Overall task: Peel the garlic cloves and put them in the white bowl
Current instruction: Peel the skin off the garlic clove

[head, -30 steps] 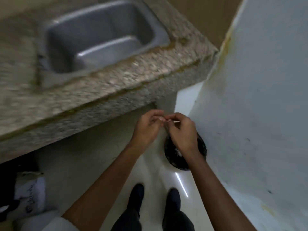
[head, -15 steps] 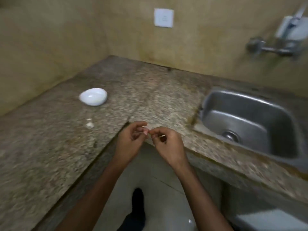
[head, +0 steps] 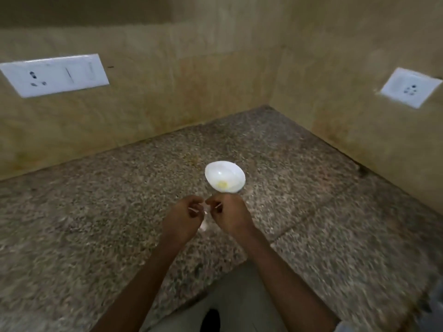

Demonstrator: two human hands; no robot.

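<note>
Since half a second ago my view has swung from the sink to the white bowl on the bench, where left hand and right hand pinch fingers on something tiny, presumably a garlic clove, light, slippery, best gripped at its ends.

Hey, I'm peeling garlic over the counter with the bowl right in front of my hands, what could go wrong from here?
Both hands, left hand and right hand, work just short of the white bowl, so a slipped clove would likely land on the granite counter, not in it.

Pale scraps lie under your hands; loose skin could drift into the bowl with the yellowish piece already there.

The bowl is small and unsteadied; a knuckle bump might tip it.
</note>
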